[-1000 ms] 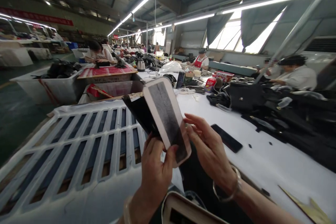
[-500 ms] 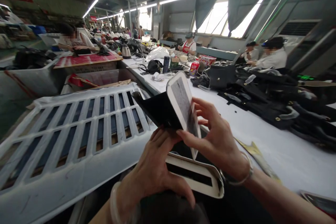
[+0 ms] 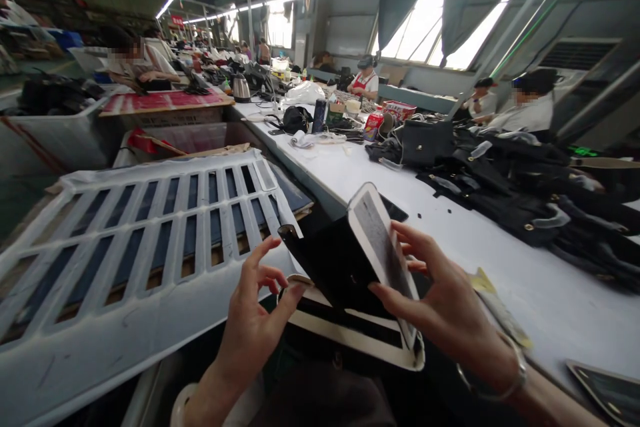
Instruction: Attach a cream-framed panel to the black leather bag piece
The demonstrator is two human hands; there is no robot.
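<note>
A black bag part (image 3: pixel 330 260) leans up in front of me, a stiff panel with a white rim and grey face (image 3: pixel 383 233) at its right side. My right hand (image 3: pixel 440 293) grips this white-rimmed panel, thumb on the near side and fingers behind. Below it lies a cream-edged black piece (image 3: pixel 365 330) with a dark slot; whether the two are joined I cannot tell. My left hand (image 3: pixel 263 307) has its thumb on the left end of the cream edge, the middle fingers curled close to it and the index finger raised.
On the left lies a white slotted plastic tray (image 3: pixel 150 273). The white table (image 3: pixel 480 233) runs along the right, with black bags (image 3: pixel 525 193) heaped on it. A red can (image 3: pixel 373 125) and a kettle (image 3: pixel 241 88) stand farther back. Co-workers sit around. A dark flat device (image 3: pixel 607 387) is at lower right.
My left hand has moved left off the black part's lower edge to the left end of the cream edge. The panel in my right hand has come lower and to the right.
</note>
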